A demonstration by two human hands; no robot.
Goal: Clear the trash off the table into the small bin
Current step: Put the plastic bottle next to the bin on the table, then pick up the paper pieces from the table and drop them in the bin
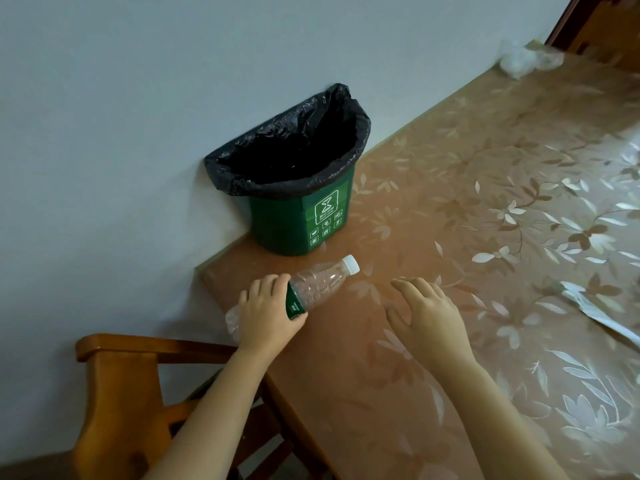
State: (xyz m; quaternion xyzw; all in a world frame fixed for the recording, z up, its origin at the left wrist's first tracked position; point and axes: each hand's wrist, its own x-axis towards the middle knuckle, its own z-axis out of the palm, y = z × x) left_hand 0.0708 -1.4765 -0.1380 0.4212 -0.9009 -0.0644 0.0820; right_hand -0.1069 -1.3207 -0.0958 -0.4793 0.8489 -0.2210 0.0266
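A small green bin (294, 220) lined with a black bag stands on the table's far left corner against the wall, its mouth open. My left hand (266, 313) grips a clear, crumpled plastic bottle (322, 282) with a green label and white cap, held just over the table's left edge in front of the bin, cap pointing toward the bin. My right hand (426, 310) hovers flat over the table to the right of the bottle, fingers spread, holding nothing. A crumpled white wrapper (588, 313) lies at the right edge. Clear crumpled plastic (523, 60) sits at the table's far end.
The table (450, 209) wears a brown floral cloth and butts against a pale wall (138, 98) on the left. A wooden chair (138, 382) stands at the lower left beside the table's corner, under my left arm.
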